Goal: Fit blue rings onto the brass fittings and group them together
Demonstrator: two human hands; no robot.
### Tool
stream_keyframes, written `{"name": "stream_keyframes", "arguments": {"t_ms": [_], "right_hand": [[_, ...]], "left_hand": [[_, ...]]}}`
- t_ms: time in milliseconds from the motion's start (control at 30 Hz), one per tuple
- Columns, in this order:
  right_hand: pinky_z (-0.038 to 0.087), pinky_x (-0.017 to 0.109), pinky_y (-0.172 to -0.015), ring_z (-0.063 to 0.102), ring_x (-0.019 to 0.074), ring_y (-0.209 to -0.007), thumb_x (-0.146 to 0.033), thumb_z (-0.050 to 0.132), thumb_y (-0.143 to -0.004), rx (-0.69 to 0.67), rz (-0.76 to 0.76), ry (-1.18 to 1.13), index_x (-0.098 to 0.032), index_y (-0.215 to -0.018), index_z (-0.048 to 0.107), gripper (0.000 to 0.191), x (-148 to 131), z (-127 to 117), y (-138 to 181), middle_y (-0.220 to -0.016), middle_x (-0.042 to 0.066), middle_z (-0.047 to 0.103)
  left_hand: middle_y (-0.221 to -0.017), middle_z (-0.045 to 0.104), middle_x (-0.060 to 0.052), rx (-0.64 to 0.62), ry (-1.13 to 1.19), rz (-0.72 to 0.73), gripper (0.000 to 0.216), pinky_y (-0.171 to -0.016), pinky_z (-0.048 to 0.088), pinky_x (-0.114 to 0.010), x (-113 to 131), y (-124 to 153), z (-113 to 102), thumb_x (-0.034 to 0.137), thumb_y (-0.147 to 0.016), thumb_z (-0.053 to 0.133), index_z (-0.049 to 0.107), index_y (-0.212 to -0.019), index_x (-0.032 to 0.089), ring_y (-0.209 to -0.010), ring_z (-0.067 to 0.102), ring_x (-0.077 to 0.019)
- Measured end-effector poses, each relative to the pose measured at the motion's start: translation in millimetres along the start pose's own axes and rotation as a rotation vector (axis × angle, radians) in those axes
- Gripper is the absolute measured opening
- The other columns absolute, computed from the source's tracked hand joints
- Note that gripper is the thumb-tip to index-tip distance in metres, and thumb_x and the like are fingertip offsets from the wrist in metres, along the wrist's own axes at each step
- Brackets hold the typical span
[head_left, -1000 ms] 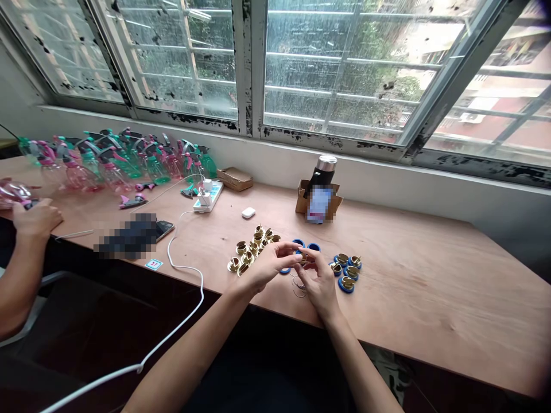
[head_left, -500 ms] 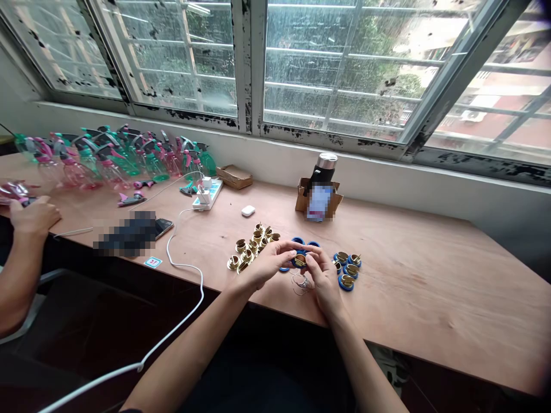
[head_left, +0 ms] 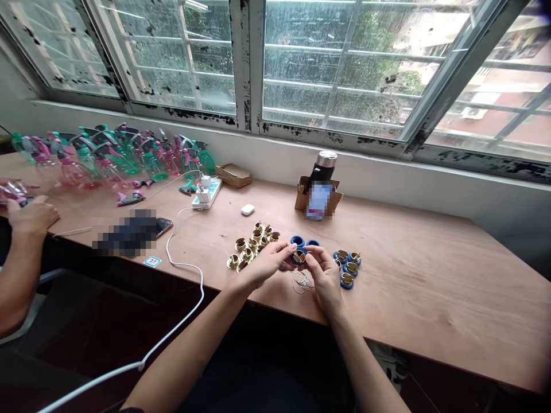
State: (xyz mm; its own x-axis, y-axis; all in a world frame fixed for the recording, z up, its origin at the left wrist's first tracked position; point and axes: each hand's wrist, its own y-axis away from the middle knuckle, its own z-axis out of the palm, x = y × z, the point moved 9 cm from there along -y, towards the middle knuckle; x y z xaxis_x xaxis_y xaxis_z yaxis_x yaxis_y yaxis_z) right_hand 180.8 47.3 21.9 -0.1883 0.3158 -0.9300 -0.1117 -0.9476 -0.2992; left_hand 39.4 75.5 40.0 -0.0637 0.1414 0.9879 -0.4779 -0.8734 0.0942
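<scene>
Between the fingertips of both hands is a blue ring with a gold metal cup-shaped piece in it (head_left: 298, 256). My left hand (head_left: 271, 263) pinches its left side, and my right hand (head_left: 323, 276) grips the right side. Loose blue rings (head_left: 297, 241) lie just behind my fingers. Thin silver wire rings (head_left: 302, 281) rest on the table below the held piece. To the left sits a cluster of gold metal pieces (head_left: 247, 253). Several blue rings fitted with gold pieces (head_left: 346, 279) are grouped right of my right hand.
A black bottle (head_left: 323, 169) stands in a cardboard box (head_left: 337, 198) near the wall. Leftward are a white earbud case (head_left: 248, 210), a power strip (head_left: 208, 195), a phone (head_left: 163, 226), a white cable (head_left: 200, 275) and several spray bottles (head_left: 112, 172). A co-worker's hand (head_left: 33, 217) is at far left.
The held piece has turned slightly between my fingers, so its gold bar slants differently. My right fingers have shifted a little, showing more of the blue rings behind.
</scene>
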Motion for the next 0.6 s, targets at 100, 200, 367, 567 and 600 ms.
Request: {"name": "stream_keyframes", "arguments": {"t_ms": [100, 200, 367, 567, 600], "right_hand": [[0.058, 0.032, -0.068, 0.068, 0.0191, -0.077, -0.043, 0.073, -0.098, -0.052, 0.051, -0.049, -0.023, -0.119, 0.070, 0.029, 6, 4, 0, -0.092, 0.003, 0.072], [0.052, 0.029, -0.060, 0.065, 0.0184, -0.074, -0.044, 0.073, -0.096, -0.114, 0.126, -0.083, -0.024, -0.119, 0.068, 0.031, 12, 9, 1, -0.088, 0.003, 0.070], [0.049, 0.029, -0.058, 0.061, 0.0171, -0.066, -0.044, 0.075, -0.094, -0.105, 0.087, -0.061, -0.024, -0.116, 0.068, 0.030, 11, 7, -1, -0.081, 0.001, 0.069], [0.053, 0.032, -0.066, 0.064, 0.0167, -0.067, -0.040, 0.074, -0.096, 0.035, -0.002, -0.062, -0.024, -0.116, 0.066, 0.027, 1, -7, -4, -0.082, 0.000, 0.072], [0.054, 0.032, -0.066, 0.064, 0.0169, -0.068, -0.039, 0.075, -0.095, 0.050, 0.003, -0.070, -0.024, -0.116, 0.066, 0.028, 0, -8, -4, -0.083, 0.001, 0.072]], "left_hand": [[-0.087, 0.071, -0.006, -0.050, -0.136, 0.061, 0.053, -0.070, 0.051, -0.025, 7, 1, 4, 0.068, -0.093, 0.067, 0.067, -0.089, 0.016, -0.078, 0.065, -0.0150], [-0.080, 0.067, -0.005, -0.077, -0.276, 0.129, 0.054, -0.066, 0.050, -0.026, 11, 1, 7, 0.068, -0.095, 0.063, 0.066, -0.081, 0.016, -0.073, 0.061, -0.0155], [-0.080, 0.066, -0.005, -0.049, -0.279, 0.143, 0.053, -0.065, 0.048, -0.026, 6, -3, 6, 0.066, -0.097, 0.061, 0.065, -0.083, 0.016, -0.072, 0.060, -0.0146], [-0.085, 0.069, -0.005, -0.055, -0.215, 0.090, 0.046, -0.064, 0.048, -0.025, 4, -1, 14, 0.062, -0.101, 0.055, 0.061, -0.095, 0.017, -0.072, 0.067, -0.0146], [-0.086, 0.070, -0.005, -0.058, -0.225, 0.093, 0.045, -0.063, 0.048, -0.025, 5, 0, 15, 0.061, -0.102, 0.054, 0.061, -0.096, 0.017, -0.072, 0.067, -0.0148]]}}
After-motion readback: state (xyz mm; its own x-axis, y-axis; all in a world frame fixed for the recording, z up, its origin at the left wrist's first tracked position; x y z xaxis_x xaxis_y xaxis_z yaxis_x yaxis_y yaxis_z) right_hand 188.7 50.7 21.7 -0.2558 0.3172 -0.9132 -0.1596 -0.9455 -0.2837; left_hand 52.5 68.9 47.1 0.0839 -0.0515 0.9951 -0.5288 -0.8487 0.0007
